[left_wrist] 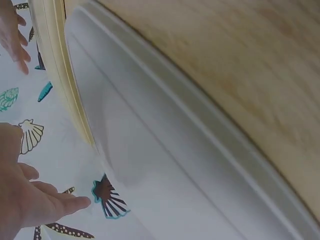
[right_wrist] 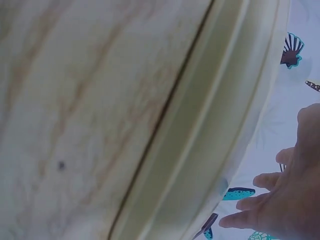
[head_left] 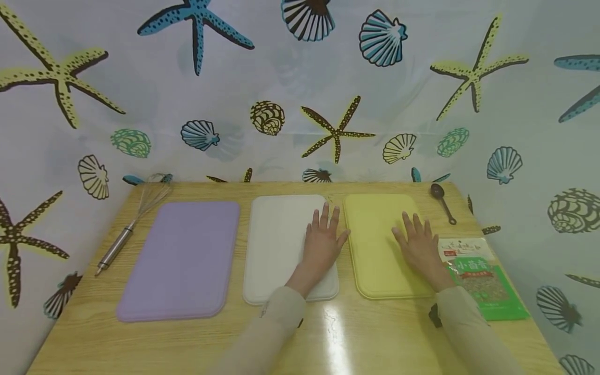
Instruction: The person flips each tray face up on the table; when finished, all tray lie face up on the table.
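My left hand (head_left: 322, 246) is over the right side of the white board (head_left: 276, 250), its fingers spread and pointing to the back. Nothing is in its grasp. My right hand (head_left: 419, 249) hovers above the yellow board (head_left: 377, 260), fingers apart and also holding nothing. Both wrist views show space between palm and board: the left hand (left_wrist: 30, 190) off the white board (left_wrist: 150, 145), the right hand (right_wrist: 285, 195) off the yellow board (right_wrist: 220, 125). Right of the right hand lies a green and white seed packet (head_left: 485, 281), partly covered by the forearm.
A purple board (head_left: 183, 260) lies on the left of the wooden table (head_left: 197, 344). Beyond it is a whisk (head_left: 126, 229) with a metal handle. A dark spoon (head_left: 441, 200) lies at the back right. Cloth printed with shells and starfish (head_left: 335, 133) surrounds the table.
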Demonstrator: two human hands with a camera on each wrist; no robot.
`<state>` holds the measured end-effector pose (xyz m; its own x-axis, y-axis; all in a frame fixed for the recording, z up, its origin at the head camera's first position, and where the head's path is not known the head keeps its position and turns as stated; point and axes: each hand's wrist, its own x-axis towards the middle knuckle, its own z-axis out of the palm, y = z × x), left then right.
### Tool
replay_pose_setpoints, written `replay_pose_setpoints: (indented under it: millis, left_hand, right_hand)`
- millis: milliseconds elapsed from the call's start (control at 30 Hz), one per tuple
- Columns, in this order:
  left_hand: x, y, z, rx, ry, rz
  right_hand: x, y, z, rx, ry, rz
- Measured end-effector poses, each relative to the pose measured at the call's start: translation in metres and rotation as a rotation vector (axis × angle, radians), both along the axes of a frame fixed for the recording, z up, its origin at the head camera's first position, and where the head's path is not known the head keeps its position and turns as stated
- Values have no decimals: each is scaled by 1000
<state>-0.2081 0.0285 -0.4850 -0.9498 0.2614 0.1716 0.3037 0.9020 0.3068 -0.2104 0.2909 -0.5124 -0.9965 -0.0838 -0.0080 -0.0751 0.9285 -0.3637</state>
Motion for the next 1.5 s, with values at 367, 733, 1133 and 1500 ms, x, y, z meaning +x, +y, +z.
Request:
replay_pose_setpoints:
  millis: [367,733,1133,1500]
  left_hand:
    - [16,39,-13,69,-61,-50]
    - [19,55,-11,193,-114,43]
    - [18,62,-14,222,-181,95]
    - [19,71,-19,41,-135,27]
  right_hand:
    - [-2,8,-6,-15,45,-6]
    - [-8,13,-21,17,89,7]
    - [-11,6,-16,-5,44,-39]
    - [-10,3,-2,-1,-5,-118]
